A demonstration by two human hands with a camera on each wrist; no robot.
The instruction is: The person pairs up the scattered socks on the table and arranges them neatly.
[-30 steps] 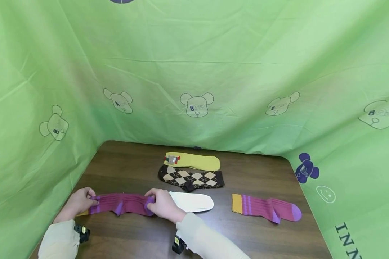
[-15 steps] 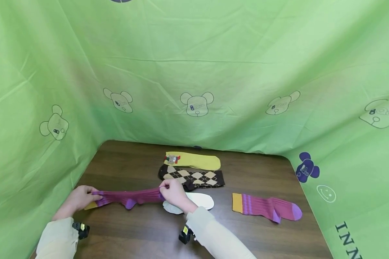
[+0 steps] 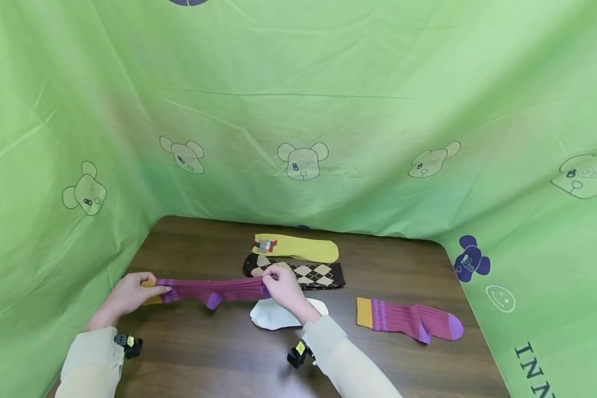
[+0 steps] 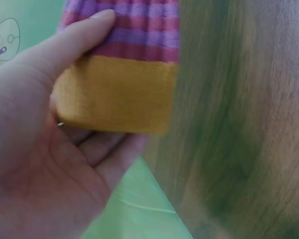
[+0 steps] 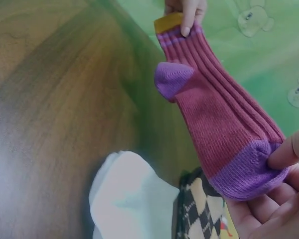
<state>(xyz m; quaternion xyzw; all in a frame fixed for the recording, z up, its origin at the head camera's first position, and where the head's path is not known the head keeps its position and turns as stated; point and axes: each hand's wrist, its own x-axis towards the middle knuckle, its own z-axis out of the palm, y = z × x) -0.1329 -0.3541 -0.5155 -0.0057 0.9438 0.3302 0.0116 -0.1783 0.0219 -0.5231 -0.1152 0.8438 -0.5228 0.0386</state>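
Note:
A maroon ribbed sock [image 3: 219, 288] with a purple heel and toe and a mustard cuff is stretched between both hands above the table. The left hand [image 3: 131, 293] pinches it at the cuff end, thumb over the purple stripes, as the left wrist view shows. At the other end the right hand [image 3: 286, 290] pinches the purple toe [image 5: 249, 172]. A matching maroon sock [image 3: 408, 319] lies flat at the right. Below the right hand lies a white sock [image 3: 273, 315], partly covered by that hand in the head view.
Behind the right hand lies a black and beige argyle sock [image 3: 323, 275], with a yellow sock [image 3: 303, 247] beyond it. The brown wooden table [image 3: 219, 354] is enclosed by green cloth [image 3: 298, 121] at the back and both sides.
Both hands have moved right and away from the person with the maroon sock, which has gone from lying near the table to being pulled taut. More of the white sock's left end shows.

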